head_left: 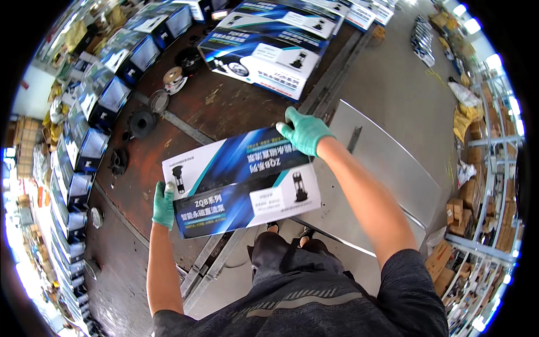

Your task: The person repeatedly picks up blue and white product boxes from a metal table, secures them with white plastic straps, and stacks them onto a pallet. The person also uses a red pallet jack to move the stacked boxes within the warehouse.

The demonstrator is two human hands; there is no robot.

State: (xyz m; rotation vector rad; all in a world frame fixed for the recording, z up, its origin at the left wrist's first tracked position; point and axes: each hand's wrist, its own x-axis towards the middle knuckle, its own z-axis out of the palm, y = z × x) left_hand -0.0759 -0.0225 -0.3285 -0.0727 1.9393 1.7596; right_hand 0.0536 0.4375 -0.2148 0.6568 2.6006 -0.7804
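A blue-and-white carton (241,182) was observed at the frame's centre, over the brown desk (219,115); the left hand (164,206) was clamped on its left end, the right hand (306,132) on its upper-right corner.

white latin letters (208,201) and chinese characters (203,217) mark the held carton (242,184) and the cartons (264,49) beyond.
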